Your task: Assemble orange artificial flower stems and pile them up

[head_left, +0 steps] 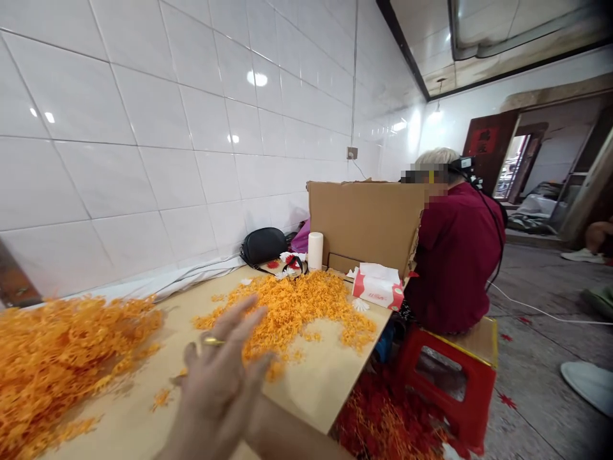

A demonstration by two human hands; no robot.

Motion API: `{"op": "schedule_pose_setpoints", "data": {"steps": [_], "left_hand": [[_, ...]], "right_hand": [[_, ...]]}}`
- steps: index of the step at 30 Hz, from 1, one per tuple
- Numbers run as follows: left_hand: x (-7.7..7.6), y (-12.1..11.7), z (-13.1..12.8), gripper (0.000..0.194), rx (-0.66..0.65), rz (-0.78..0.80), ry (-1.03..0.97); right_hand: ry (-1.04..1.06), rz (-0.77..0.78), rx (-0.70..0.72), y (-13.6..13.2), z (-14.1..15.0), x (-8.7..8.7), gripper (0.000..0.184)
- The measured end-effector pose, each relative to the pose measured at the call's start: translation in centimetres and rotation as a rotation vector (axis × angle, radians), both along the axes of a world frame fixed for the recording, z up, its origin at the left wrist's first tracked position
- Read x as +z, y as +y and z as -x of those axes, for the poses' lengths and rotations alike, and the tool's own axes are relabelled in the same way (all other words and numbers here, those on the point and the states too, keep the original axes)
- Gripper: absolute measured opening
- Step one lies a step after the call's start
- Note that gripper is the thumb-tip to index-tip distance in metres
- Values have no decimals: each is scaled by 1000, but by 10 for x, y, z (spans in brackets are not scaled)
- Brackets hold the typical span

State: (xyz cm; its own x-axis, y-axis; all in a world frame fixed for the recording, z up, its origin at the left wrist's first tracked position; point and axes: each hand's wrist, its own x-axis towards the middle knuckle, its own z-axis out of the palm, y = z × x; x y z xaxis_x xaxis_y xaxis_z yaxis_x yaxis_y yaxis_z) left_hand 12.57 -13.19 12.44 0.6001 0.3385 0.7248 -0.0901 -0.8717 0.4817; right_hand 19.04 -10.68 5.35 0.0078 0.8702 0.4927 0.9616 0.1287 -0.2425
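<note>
The right grip (218,383) was held spread and empty, with orange flower sprigs (287,306) piled just ahead on the worktop (318,377).

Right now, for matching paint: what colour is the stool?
The stool is red, best in head view.

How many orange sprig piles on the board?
2: a large heap at the left edge and a smaller heap mid-board, in front of the tissue box. Loose sprigs lie between them.

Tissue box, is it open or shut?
The tissue box is open: white tissues poke out of the slot on its top.
</note>
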Motion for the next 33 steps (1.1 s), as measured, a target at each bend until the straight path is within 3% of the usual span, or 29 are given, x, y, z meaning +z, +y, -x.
{"op": "schedule_pose_setpoints", "data": {"steps": [2,4,6,9,11,14,19,22,27,30,33], "left_hand": [[-21,37,24,52,248,-80,-17],[-51,69,43,58,442,-85,131],[-84,93,54,64,541,-50,299],[-122,110,53,73,578,33,493],[-134,109,41,78,578,88,580],[-137,98,17,85,565,106,684],[-138,87,-17,94,513,110,743],[-139,93,-38,93,503,134,730],[-138,113,-73,84,552,172,681],[-135,117,-78,85,526,207,659],[-130,115,-59,89,435,183,630]], "right_hand": [[7,-101,-132,-28,-32,1,44],[-38,-384,-429,-61,-78,-9,40],[-77,-481,-725,-93,-129,-27,43],[-15,-262,-1050,-124,-189,-63,53],[85,-81,-1164,-126,-205,-83,60],[149,84,-1144,-101,-197,-97,66],[153,228,-953,-37,-161,-87,76],[138,265,-913,-8,-155,-84,81],[119,227,-972,32,-159,-83,77],[118,232,-977,45,-164,-80,75],[101,246,-926,38,-175,-78,75]]}}
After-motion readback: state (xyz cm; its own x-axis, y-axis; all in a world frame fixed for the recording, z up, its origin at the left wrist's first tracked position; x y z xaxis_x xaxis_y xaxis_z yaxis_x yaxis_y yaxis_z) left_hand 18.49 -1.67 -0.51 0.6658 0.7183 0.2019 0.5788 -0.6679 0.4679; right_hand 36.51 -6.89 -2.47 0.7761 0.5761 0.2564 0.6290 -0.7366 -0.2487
